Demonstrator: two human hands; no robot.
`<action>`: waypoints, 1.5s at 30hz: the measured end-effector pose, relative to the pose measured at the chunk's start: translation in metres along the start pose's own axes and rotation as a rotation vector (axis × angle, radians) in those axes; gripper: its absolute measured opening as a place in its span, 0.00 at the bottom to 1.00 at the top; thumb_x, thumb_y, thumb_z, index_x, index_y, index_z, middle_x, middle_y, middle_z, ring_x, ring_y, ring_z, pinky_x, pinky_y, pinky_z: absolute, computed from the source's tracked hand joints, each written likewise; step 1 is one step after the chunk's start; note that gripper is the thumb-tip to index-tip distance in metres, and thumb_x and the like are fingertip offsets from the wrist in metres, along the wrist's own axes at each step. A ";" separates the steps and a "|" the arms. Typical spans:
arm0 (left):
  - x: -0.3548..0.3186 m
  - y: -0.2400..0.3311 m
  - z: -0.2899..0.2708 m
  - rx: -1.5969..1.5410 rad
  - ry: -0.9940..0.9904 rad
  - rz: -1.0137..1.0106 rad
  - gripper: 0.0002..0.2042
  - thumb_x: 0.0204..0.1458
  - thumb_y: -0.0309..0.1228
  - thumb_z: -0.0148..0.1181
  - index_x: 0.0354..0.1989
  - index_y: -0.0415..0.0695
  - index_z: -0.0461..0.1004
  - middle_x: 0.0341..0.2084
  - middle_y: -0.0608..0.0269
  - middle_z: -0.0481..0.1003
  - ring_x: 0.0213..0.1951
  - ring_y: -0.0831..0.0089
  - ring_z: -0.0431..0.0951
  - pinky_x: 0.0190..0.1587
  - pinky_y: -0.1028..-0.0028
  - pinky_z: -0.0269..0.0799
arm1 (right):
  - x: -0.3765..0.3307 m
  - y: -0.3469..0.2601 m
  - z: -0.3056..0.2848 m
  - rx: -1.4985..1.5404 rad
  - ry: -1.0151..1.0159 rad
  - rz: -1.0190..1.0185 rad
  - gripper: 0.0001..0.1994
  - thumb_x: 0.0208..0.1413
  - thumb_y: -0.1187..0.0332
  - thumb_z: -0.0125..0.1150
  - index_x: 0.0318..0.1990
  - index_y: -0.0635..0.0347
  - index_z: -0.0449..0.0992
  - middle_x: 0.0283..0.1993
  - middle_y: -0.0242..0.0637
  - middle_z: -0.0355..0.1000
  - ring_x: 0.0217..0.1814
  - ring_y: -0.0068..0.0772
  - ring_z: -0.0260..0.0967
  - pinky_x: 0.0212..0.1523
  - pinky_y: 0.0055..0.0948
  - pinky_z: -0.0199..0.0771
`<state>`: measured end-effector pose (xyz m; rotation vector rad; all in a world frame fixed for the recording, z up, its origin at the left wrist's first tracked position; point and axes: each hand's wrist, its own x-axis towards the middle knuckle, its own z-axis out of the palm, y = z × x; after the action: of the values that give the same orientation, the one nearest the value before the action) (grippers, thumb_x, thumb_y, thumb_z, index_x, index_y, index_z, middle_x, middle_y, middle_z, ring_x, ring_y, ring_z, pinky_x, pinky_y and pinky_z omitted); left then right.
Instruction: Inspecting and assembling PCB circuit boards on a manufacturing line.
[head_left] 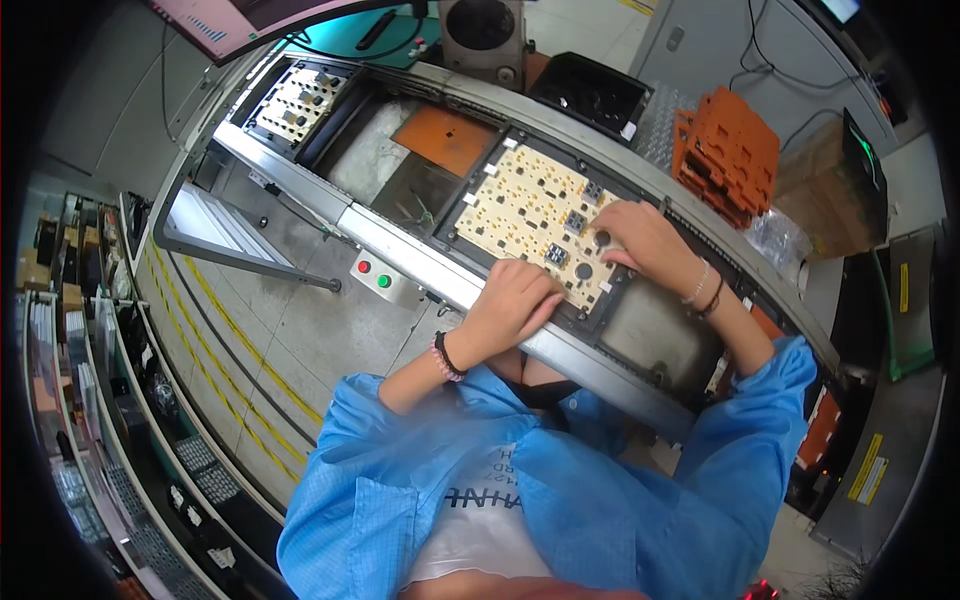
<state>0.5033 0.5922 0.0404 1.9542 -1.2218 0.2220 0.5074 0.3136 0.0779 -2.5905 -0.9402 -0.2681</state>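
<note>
A cream circuit board (520,205), dotted with small gold and dark parts, lies in a black carrier frame (566,155), just beyond the left hand (513,302) and to the left of the right hand (648,240). The right hand arches over the board's edge, thumb and fingers bent and slightly parted beside a round dark component (602,239); whether they grip it is too small to tell. The left hand curls loosely at the board's near edge, above the metal conveyor rail (400,248); its fingertips are partly hidden, so I cannot tell if it holds anything. Square dark connectors (556,255) stand between the two hands.

The step in hand seems to be seating or adjusting parts; the next move probably calls for light, exact right fingertips, with the left steadying.

Farther out, a second board (297,103) lies well left of the left hand, and stacked orange panels (728,150) rise beyond the right hand.
</note>
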 end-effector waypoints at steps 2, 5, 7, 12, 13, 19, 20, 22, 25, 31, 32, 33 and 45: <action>0.001 -0.011 -0.015 0.008 -0.042 -0.016 0.08 0.55 0.29 0.62 0.42 0.45 0.77 0.36 0.60 0.74 0.41 0.60 0.73 0.47 0.64 0.66 | 0.002 -0.010 -0.024 0.123 -0.046 0.303 0.18 0.58 0.67 0.63 0.54 0.61 0.71 0.48 0.44 0.71 0.52 0.49 0.69 0.52 0.37 0.69; 0.024 -0.038 -0.046 0.215 -0.234 0.011 0.16 0.55 0.33 0.61 0.51 0.43 0.74 0.45 0.56 0.75 0.48 0.58 0.75 0.51 0.62 0.69 | -0.026 0.004 -0.032 -0.049 0.064 0.260 0.17 0.59 0.72 0.60 0.55 0.61 0.72 0.47 0.46 0.70 0.49 0.51 0.70 0.50 0.40 0.70; 0.048 -0.069 -0.056 0.354 -0.260 -0.013 0.23 0.58 0.39 0.60 0.59 0.42 0.69 0.54 0.53 0.72 0.55 0.56 0.72 0.56 0.61 0.68 | -0.043 0.014 -0.035 0.027 -0.121 0.337 0.16 0.60 0.76 0.57 0.55 0.61 0.72 0.46 0.47 0.70 0.47 0.53 0.70 0.49 0.42 0.71; 0.076 -0.152 -0.056 0.439 -0.335 -0.083 0.31 0.66 0.52 0.46 0.67 0.39 0.62 0.65 0.51 0.66 0.66 0.54 0.65 0.61 0.57 0.64 | -0.038 0.006 -0.033 -0.120 -0.206 0.299 0.21 0.56 0.79 0.55 0.58 0.59 0.72 0.47 0.45 0.71 0.49 0.52 0.69 0.49 0.42 0.69; 0.076 -0.157 -0.052 0.460 -0.290 -0.034 0.29 0.64 0.51 0.48 0.64 0.40 0.64 0.64 0.54 0.68 0.63 0.54 0.67 0.58 0.57 0.66 | -0.039 -0.002 -0.033 -0.189 -0.193 0.287 0.23 0.56 0.78 0.55 0.60 0.58 0.71 0.48 0.45 0.71 0.50 0.51 0.69 0.49 0.41 0.68; 0.078 -0.147 -0.036 0.569 -0.283 -0.007 0.35 0.62 0.55 0.47 0.64 0.32 0.65 0.63 0.47 0.68 0.62 0.54 0.68 0.55 0.59 0.66 | -0.042 -0.020 -0.002 -0.634 -0.248 0.218 0.23 0.53 0.76 0.51 0.59 0.72 0.69 0.42 0.43 0.69 0.43 0.41 0.69 0.44 0.35 0.71; 0.088 -0.138 -0.034 0.528 -0.336 -0.045 0.37 0.62 0.55 0.47 0.65 0.31 0.64 0.64 0.45 0.68 0.63 0.54 0.67 0.55 0.59 0.66 | -0.042 -0.017 -0.007 -0.559 -0.389 0.324 0.24 0.50 0.77 0.55 0.58 0.71 0.71 0.41 0.42 0.69 0.44 0.42 0.69 0.44 0.36 0.72; 0.077 -0.137 -0.036 0.480 -0.267 -0.039 0.37 0.63 0.57 0.44 0.65 0.31 0.63 0.64 0.45 0.67 0.63 0.50 0.67 0.57 0.54 0.67 | -0.038 -0.019 -0.020 -0.480 -0.364 0.240 0.26 0.47 0.78 0.59 0.59 0.67 0.72 0.45 0.44 0.71 0.47 0.46 0.70 0.46 0.38 0.72; 0.044 -0.150 -0.019 0.346 -0.251 -0.150 0.37 0.64 0.57 0.44 0.71 0.38 0.55 0.71 0.45 0.56 0.70 0.48 0.59 0.61 0.52 0.64 | -0.052 0.003 -0.021 -0.218 -0.147 0.210 0.20 0.47 0.79 0.57 0.51 0.63 0.78 0.44 0.51 0.75 0.46 0.54 0.72 0.47 0.48 0.72; 0.019 -0.118 -0.040 0.560 -0.225 0.017 0.33 0.63 0.55 0.48 0.62 0.35 0.65 0.63 0.47 0.66 0.66 0.49 0.63 0.54 0.55 0.71 | -0.072 -0.030 -0.011 -0.160 -0.185 0.233 0.30 0.47 0.79 0.57 0.62 0.56 0.71 0.52 0.46 0.71 0.53 0.54 0.68 0.52 0.49 0.65; 0.021 -0.115 -0.041 0.562 -0.218 -0.003 0.33 0.63 0.55 0.48 0.62 0.35 0.65 0.63 0.47 0.66 0.66 0.49 0.63 0.54 0.55 0.71 | -0.076 -0.030 -0.011 -0.156 -0.197 0.216 0.30 0.47 0.79 0.57 0.62 0.56 0.71 0.52 0.46 0.71 0.53 0.54 0.68 0.52 0.49 0.65; 0.025 -0.113 -0.045 0.531 -0.229 0.004 0.31 0.62 0.54 0.49 0.58 0.35 0.68 0.58 0.49 0.70 0.62 0.50 0.66 0.51 0.55 0.72 | -0.077 -0.032 -0.009 -0.210 -0.224 0.203 0.30 0.47 0.79 0.57 0.62 0.55 0.72 0.52 0.46 0.71 0.54 0.53 0.68 0.53 0.48 0.64; 0.060 -0.094 -0.036 0.460 -0.317 -0.080 0.28 0.58 0.49 0.53 0.16 0.34 0.77 0.19 0.44 0.77 0.31 0.44 0.78 0.40 0.55 0.74 | -0.075 -0.038 0.001 -0.350 -0.202 -0.009 0.25 0.57 0.78 0.55 0.65 0.66 0.67 0.54 0.56 0.72 0.50 0.58 0.71 0.50 0.48 0.73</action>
<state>0.6203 0.5971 0.0456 2.5063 -1.3783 0.1658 0.4256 0.2970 0.0651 -2.9793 -1.0545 -0.1888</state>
